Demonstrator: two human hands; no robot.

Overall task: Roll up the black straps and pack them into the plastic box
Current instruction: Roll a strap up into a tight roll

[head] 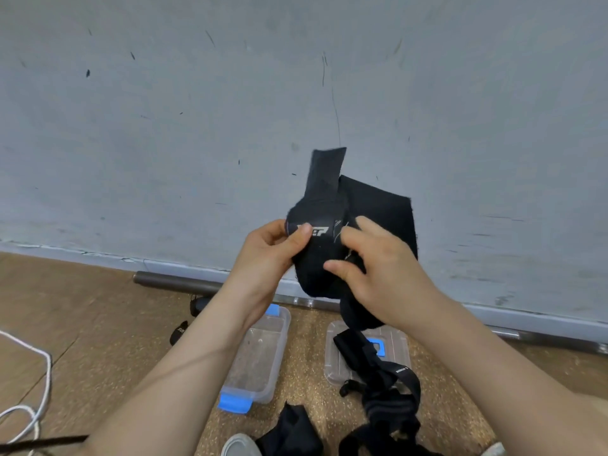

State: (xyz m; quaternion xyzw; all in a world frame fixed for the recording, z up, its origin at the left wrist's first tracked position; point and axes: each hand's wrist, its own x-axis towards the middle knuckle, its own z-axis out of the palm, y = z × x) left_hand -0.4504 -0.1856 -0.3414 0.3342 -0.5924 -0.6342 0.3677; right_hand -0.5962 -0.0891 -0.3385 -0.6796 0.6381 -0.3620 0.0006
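Observation:
I hold a wide black strap (375,205) up in front of the grey wall, partly wound, with a white logo on it. My left hand (273,251) pinches the wound part at the logo, thumb on top. My right hand (371,258) grips the strap's right side with curled fingers. One free end sticks up; the rest hangs down toward the floor. Below stands the open clear plastic box (263,353) with blue clips. Its lid (335,357) lies to the right, with more black straps (388,386) draped over it.
A metal bar (174,280) lies along the base of the wall. A white cord (39,390) curls at the left on the brown floor. Small black items (179,332) lie left of the box. Another black strap (292,429) and a shoe tip (237,445) are at the bottom.

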